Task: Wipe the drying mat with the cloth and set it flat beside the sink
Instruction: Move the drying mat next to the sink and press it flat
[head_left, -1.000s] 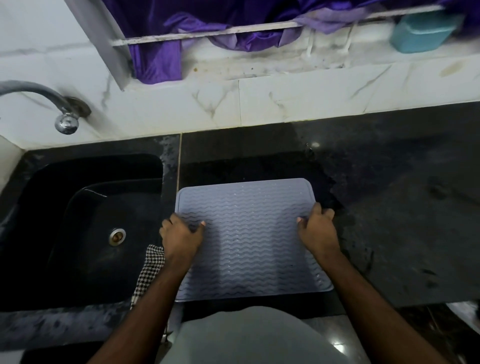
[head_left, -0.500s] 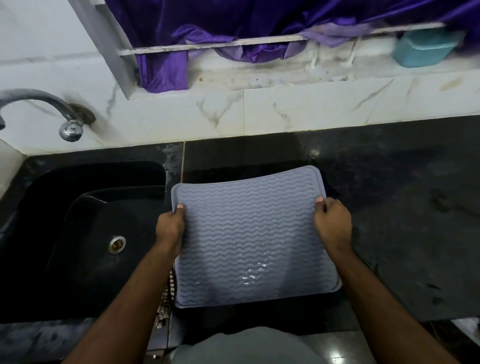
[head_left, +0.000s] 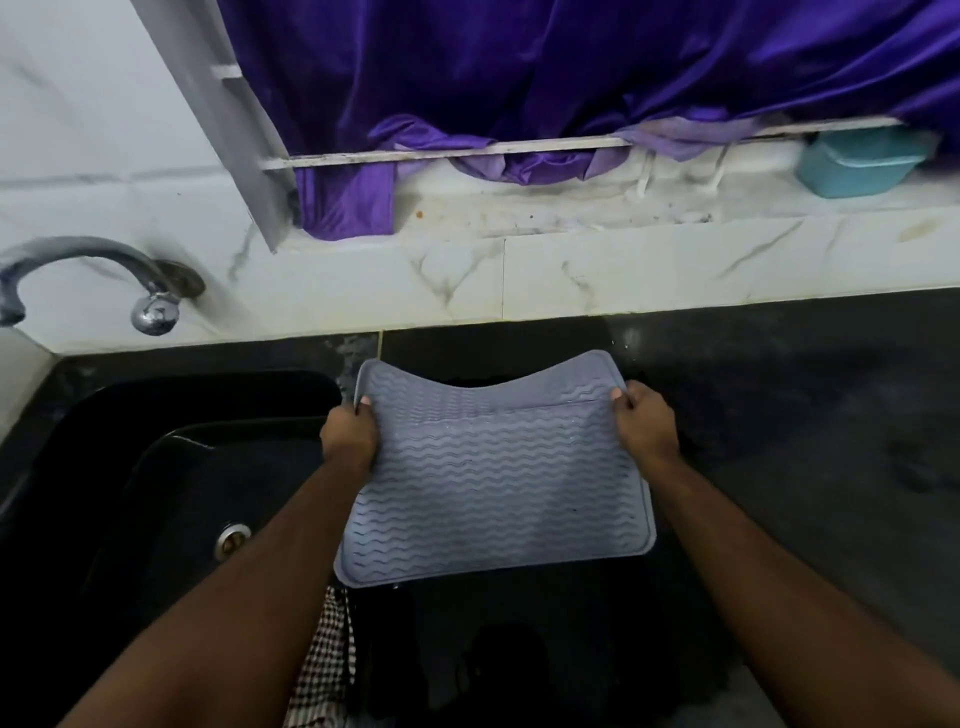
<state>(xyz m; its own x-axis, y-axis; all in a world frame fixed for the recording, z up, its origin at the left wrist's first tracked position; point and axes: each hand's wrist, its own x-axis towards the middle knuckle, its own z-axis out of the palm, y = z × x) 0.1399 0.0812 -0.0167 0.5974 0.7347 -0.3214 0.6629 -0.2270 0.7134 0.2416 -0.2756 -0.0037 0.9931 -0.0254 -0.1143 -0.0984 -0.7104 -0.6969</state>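
Observation:
A grey-blue ribbed drying mat (head_left: 493, 483) hangs in the air over the black counter, just right of the sink. My left hand (head_left: 349, 435) grips its left edge near the top corner. My right hand (head_left: 644, 426) grips the right edge at the same height. The mat's top edge sags between my hands and folds slightly backward. A black-and-white checked cloth (head_left: 324, 670) lies below the mat at the counter's front edge, beside my left forearm, partly hidden.
The black sink (head_left: 156, 467) with its drain (head_left: 232, 538) sits to the left, under a metal tap (head_left: 104, 270). The dark counter (head_left: 805, 415) stretches right. Behind it are a marble backsplash, a purple curtain (head_left: 519, 78) and a teal box (head_left: 857, 166) on the sill.
Both hands have lifted the mat off the counter and raised it. Its top edge now droops between them. The cloth stays below, at the counter's front edge.

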